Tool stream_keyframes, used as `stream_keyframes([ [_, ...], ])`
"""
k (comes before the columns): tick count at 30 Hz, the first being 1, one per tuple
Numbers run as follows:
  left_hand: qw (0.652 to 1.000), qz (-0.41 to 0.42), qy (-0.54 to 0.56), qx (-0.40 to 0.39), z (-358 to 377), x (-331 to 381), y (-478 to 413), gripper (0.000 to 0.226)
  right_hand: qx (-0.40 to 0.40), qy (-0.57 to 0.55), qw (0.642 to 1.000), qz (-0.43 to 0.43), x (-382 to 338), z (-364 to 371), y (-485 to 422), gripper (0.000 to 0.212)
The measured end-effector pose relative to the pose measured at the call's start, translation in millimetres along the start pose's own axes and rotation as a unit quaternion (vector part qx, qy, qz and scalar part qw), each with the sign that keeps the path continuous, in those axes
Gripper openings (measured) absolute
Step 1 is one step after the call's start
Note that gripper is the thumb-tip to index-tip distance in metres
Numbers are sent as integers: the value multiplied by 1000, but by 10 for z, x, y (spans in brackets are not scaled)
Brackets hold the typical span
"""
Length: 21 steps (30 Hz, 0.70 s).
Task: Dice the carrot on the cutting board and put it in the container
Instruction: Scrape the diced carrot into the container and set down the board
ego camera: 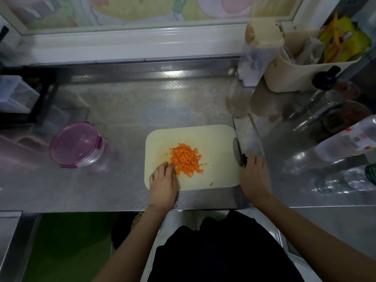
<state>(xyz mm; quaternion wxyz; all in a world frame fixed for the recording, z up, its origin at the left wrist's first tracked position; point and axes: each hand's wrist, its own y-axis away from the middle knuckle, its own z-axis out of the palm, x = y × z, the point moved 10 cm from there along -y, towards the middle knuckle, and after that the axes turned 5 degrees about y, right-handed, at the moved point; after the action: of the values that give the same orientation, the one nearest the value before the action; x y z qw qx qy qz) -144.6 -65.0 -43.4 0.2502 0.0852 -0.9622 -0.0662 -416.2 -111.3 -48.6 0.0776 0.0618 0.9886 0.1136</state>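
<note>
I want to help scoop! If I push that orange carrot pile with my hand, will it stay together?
Probably not. The diced carrot is a loose heap of small bits, so it would likely spread; a few strays already lie apart on the cutting board. The bits look light, and may stick to hands if damp.

One cutting board lies on the desk, and it carries one heap of diced carrot with a few loose bits just beside the heap, too small to count surely. Two hands are at the board: the left hand on its near left corner, the right hand at its right edge with one knife. Left of the board, well apart, stands one lidded container; right of the board lies one clear bottle.
</note>
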Motion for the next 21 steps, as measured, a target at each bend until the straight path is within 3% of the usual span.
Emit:
stream_keyframes([
  [3,1000,11,25,-4,-28,11,4,64,39,-37,992,-111,-382,-116,-21,38],
  [6,995,16,97,17,-81,-79,1,44,5,-6,975,-223,-805,-30,-1,41],
  [10,988,9,147,35,-222,-192,-5,60,-48,15,967,-251,-1123,148,-54,44],
  [14,986,13,162,31,-264,-252,-112,64,-15,39,963,-268,-1393,108,-99,36],
  [18,996,38,82,12,-237,-341,-221,67,42,60,947,-313,-1855,-99,-65,33],
  [21,992,71,105,6,-261,-371,-192,60,-3,48,928,-369,-2336,-105,-26,35],
])
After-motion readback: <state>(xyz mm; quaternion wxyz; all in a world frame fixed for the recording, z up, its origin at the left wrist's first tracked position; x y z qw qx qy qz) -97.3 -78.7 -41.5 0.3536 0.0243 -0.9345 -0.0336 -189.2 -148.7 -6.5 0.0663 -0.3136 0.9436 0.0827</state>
